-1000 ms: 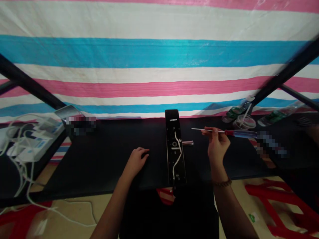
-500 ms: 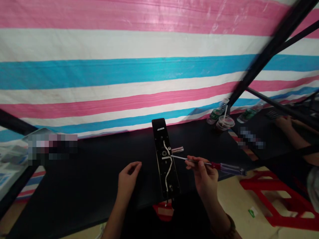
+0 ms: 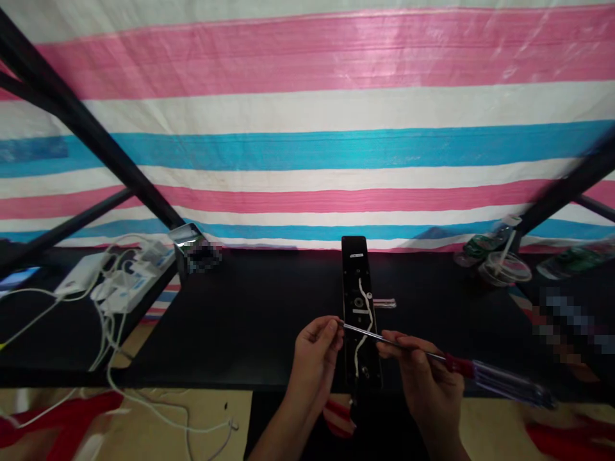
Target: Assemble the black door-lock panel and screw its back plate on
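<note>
My right hand point(image 3: 425, 378) is closed around the shaft of a screwdriver point(image 3: 500, 379) with a clear purple and red handle. The shaft slants up to the left, across a long black panel point(image 3: 353, 269). At its tip, my left hand point(image 3: 314, 352) pinches with thumb and forefinger; any small part between them is too small to make out. The panel lies lengthwise on the black table point(image 3: 230, 320), its underside showing a white cable point(image 3: 369, 323), screw holes and small labels. Beside its right edge lies a small shiny, pinkish strip-like object point(image 3: 385, 303).
A lidded plastic cup with a straw point(image 3: 502, 269) and a plastic bottle point(image 3: 475, 250) stand at the back right. Power strips point(image 3: 132, 288) with tangled white cables sit on the left. Black metal posts point(image 3: 96, 141) rise at both sides, before a striped sheet point(image 3: 307, 153).
The view has swung left. The screwdriver's tip has left the panel's middle and now meets my left fingertips, as my left hand has come right to the panel's edge.
</note>
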A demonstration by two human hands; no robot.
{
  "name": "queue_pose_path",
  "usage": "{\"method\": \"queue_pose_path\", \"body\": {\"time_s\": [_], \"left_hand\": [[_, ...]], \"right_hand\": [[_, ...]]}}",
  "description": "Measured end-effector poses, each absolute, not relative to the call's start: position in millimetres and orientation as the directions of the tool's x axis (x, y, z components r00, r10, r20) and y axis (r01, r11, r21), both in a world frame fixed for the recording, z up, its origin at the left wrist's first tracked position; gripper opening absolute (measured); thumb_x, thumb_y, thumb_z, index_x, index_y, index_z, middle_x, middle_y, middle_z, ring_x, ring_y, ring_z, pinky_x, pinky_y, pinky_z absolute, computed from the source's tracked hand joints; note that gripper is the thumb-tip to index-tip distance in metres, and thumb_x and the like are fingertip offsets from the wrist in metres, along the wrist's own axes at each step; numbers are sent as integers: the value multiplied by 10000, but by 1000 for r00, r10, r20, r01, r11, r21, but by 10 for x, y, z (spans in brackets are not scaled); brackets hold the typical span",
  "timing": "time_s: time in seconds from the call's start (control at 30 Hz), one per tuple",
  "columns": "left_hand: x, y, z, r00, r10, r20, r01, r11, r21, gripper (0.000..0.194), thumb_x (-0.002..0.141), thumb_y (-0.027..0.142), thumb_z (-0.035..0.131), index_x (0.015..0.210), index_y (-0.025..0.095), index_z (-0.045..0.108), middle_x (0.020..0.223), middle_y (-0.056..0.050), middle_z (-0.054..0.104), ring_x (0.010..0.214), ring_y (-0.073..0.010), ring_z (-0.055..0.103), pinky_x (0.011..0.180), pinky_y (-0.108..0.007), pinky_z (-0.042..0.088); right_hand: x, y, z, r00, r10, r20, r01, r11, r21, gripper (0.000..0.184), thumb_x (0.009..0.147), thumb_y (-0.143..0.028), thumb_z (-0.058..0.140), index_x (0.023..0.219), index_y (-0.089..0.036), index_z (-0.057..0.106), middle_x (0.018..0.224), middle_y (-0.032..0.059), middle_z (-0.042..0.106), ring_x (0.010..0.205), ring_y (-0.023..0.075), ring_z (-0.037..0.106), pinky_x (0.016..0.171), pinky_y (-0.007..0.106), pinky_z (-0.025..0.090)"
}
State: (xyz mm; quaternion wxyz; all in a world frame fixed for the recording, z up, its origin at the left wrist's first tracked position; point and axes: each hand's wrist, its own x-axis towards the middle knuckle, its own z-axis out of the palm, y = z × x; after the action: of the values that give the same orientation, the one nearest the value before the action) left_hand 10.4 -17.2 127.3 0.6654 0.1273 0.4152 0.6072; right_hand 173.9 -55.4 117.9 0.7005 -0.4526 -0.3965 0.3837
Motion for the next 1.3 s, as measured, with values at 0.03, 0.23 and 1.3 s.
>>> {"method": "queue_pose_path", "body": {"time_s": [0.03, 0.23, 1.3], "left_hand": [[114, -182, 1287, -54, 910, -412, -724, 248, 644, 336, 515, 316, 965, 715, 139, 761, 699, -39, 703, 601, -78, 609, 543, -153, 497], [159, -229, 1380, 33, 884, -467, -807, 299, 509, 364, 464, 274, 988, 713, 140, 758, 737, -22, 695, 623, -67, 621, 551, -127, 500], [21, 8, 817, 21, 991, 132, 256, -133, 957, 356, 832, 322, 688, 1176, 232, 709, 1265, -118, 675, 1157, -273, 633, 929, -407, 542]], "right_hand": [[1755, -578, 1179, 385, 895, 223, -150, 299, -942, 122, 850, -402, 709, 898, -326, 790, 916, 125, 791, 827, 352, 772, 711, 526, 669], [1869, -712, 1250, 336, 894, 295, -3, 314, -949, 119, 821, -412, 723, 916, -386, 789, 938, 124, 790, 736, 347, 768, 707, 574, 651], [1772, 31, 1272, 519, 795, 315, -30, 386, -922, 240, 927, -411, 648, 907, -184, 723, 889, 87, 789, 805, 236, 769, 775, 382, 624]]}}
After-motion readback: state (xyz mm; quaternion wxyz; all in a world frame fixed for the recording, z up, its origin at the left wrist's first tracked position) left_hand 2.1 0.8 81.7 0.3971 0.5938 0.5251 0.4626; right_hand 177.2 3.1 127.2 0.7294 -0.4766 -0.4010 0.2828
